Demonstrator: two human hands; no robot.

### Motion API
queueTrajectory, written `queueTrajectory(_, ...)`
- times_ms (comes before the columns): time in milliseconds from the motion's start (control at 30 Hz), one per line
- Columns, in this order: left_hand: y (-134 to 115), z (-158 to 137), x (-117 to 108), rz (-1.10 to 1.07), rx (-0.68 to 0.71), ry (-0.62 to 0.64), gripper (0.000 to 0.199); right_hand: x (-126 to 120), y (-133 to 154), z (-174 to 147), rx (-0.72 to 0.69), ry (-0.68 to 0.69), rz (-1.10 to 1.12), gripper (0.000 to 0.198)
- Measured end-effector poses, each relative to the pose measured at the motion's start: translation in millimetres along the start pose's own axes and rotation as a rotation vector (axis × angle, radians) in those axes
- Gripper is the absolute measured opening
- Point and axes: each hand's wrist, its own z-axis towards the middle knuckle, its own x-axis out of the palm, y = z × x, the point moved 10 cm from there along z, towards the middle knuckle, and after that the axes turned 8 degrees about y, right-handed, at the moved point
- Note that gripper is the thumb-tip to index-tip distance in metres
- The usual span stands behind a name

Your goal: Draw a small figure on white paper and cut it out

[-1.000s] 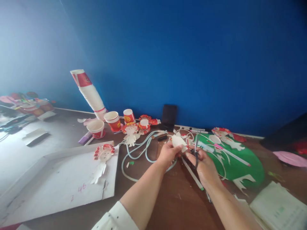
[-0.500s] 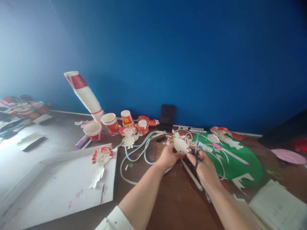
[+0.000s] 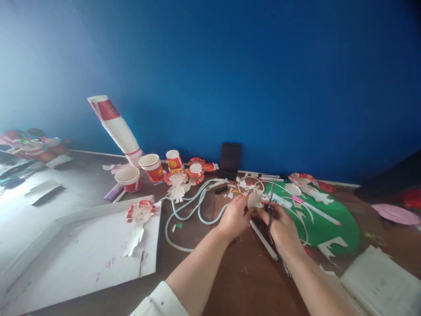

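Observation:
Fingers of my left hand (image 3: 234,217) are closed round a small white paper cutout (image 3: 254,200), which stands edge-up above the table. Close beside it, my right hand (image 3: 281,224) grips a pair of dark scissors (image 3: 270,206), blades pointing up and away. The right fingertips also reach to the cutout's lower edge; whether they pinch it I cannot tell. Beneath the hands lies a white marker with a green end (image 3: 265,240). To the left, a paper-cup doll with a red fringe (image 3: 140,215) rests on a white box lid (image 3: 82,254).
Red-and-white paper cups (image 3: 151,166) and a leaning cup stack (image 3: 118,131) stand by the blue wall. A pale blue cable (image 3: 174,248) loops left of my hands. Right are a green round sheet (image 3: 342,224), a pink marker (image 3: 317,210), paper scraps and a notebook (image 3: 384,281).
My left hand has turned and shifted slightly right, and the cutout has swung from facing me broadly to a narrower view. The scissors stay in my right hand.

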Motion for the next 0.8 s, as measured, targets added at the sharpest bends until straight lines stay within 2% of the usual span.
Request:
queueTrajectory(100,-2,0,0,-0.042,-0.010,0.000,0.009,-1,-1,3,-0.018,0.004,0.002,0.045)
queueTrajectory(233,26,-5,12,-0.414,-0.273,0.012,0.026,-1,0,3,-0.036,0.004,-0.040,0.046)
queueTrajectory(300,36,-8,14,-0.522,-0.341,-0.056,0.027,3,1,1,-0.032,0.016,-0.055,0.048)
queueTrajectory(367,42,-10,14,-0.610,-0.349,-0.141,0.027,7,4,-2,-0.032,0.016,-0.077,0.048)
queueTrajectory(467,47,-9,18,-0.797,-0.343,-0.204,0.031,11,9,-6,-0.055,0.008,-0.079,0.048)
queueTrajectory(600,63,-14,4,-0.986,-0.404,-0.440,0.042,12,9,-9,-0.048,0.005,-0.144,0.045)
queueTrajectory(800,60,-7,13,-1.063,-0.395,-0.308,0.043,2,19,-11,-0.113,-0.048,-0.247,0.035)
